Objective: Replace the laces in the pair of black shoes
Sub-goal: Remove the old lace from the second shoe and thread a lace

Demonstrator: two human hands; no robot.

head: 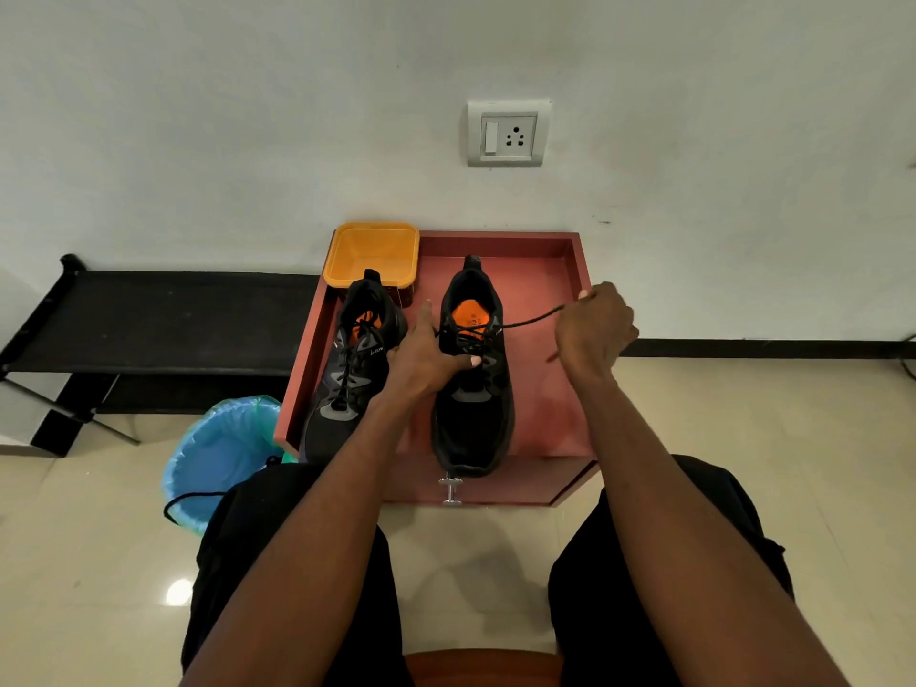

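Head cam: right grip (595,329) pinches lace (533,319), left grip (426,357) flat on right shoe (473,389); logo unreadable.

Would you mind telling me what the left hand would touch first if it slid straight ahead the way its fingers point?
The left hand points away between the two shoes; going on, it would probably meet the orange tub at the tray's back, though depth is unclear.

Even, bright indoor lighting; soft shadows under both forearms on the floor (471,562). One glare spot on the glossy tiles at lower left. Focus sharp throughout. Wide-angle distortion bends the skirting (768,348) towards the edges
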